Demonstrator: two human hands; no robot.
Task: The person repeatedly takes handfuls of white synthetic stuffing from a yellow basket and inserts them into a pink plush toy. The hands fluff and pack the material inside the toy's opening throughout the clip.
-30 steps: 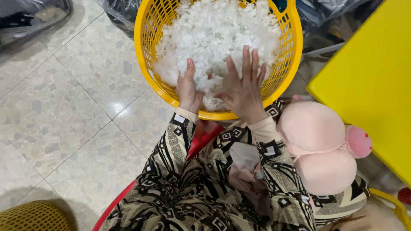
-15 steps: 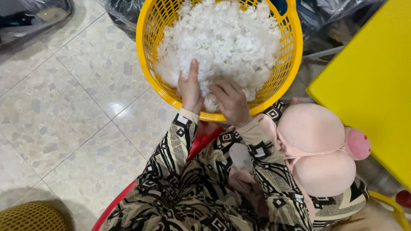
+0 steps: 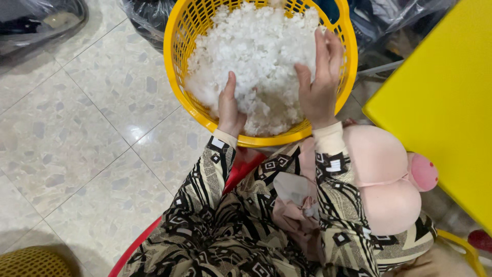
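A round yellow plastic basket (image 3: 177, 66) stands on the floor in front of my knees, heaped with white fluffy stuffing (image 3: 256, 46). My left hand (image 3: 229, 107) is dug into the near left side of the heap, fingers buried in the fluff. My right hand (image 3: 319, 82) lies on the right side of the heap with its fingers spread and pressed on the stuffing. A pink plush toy (image 3: 384, 174) with a darker pink snout rests on my lap under my right forearm.
A yellow table top (image 3: 446, 102) fills the right side. Dark plastic bags (image 3: 148, 20) lie behind the basket. Pale speckled floor tiles (image 3: 77, 143) spread to the left. A woven yellow basket rim (image 3: 31, 261) shows at the bottom left. I sit on a red stool (image 3: 246, 161).
My hands have moved apart in the stuffing: the right went up to the right side of the heap, the left stayed near the front rim and dug in.
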